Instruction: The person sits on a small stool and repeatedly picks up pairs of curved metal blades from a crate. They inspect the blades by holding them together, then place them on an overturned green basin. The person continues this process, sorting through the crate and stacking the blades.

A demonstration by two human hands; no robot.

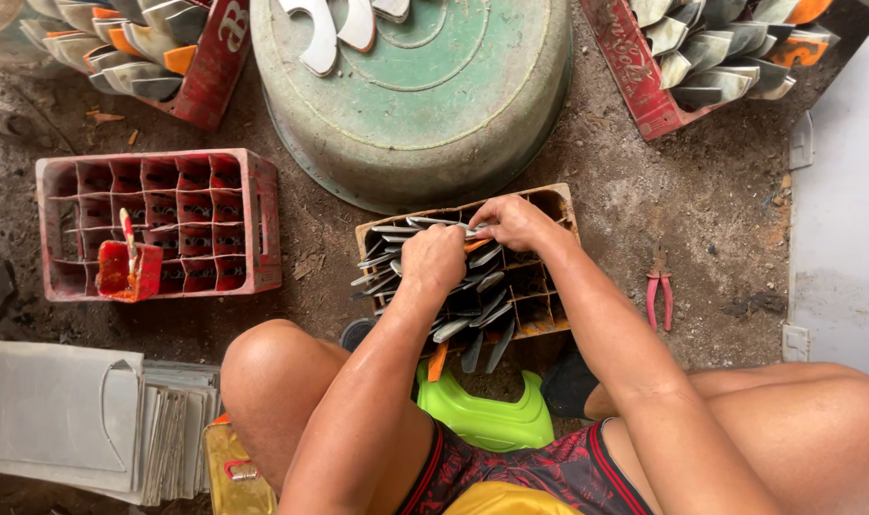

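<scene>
Big upturned green basin [425,105] at top centre on the dirt floor, a few pale flat metal cutouts [322,38] lying on its base. Grey metal sheets [67,415] stacked bottom left, one with a curved outline drawn on it. Red divided crate [248,219] on the left, mostly empty cells, a small red cup [127,272] with a stick standing in it at the near corner. Two more red crates at the top corners: top-left crate [215,67] and top-right crate [630,81], both packed with grey blades, some with orange handles. Brown divided crate [558,205] in the middle, just in front of the person's knees, holding rows of grey metal blades [473,315] standing tilted in its cells. Lime-green plastic seat [482,415] between the thighs. Yellow can [232,472] by the left knee.

Left hand [433,259] clenched into a fist over the blades in the brown crate, seems to be gripping one, can't tell exactly which. Right hand [513,221] just beside it at the far edge of the crate, fingers pinching the end of a blade. Hands nearly touching. Pink-handled pliers [660,298] on the dirt to the right, well apart from both hands.
</scene>
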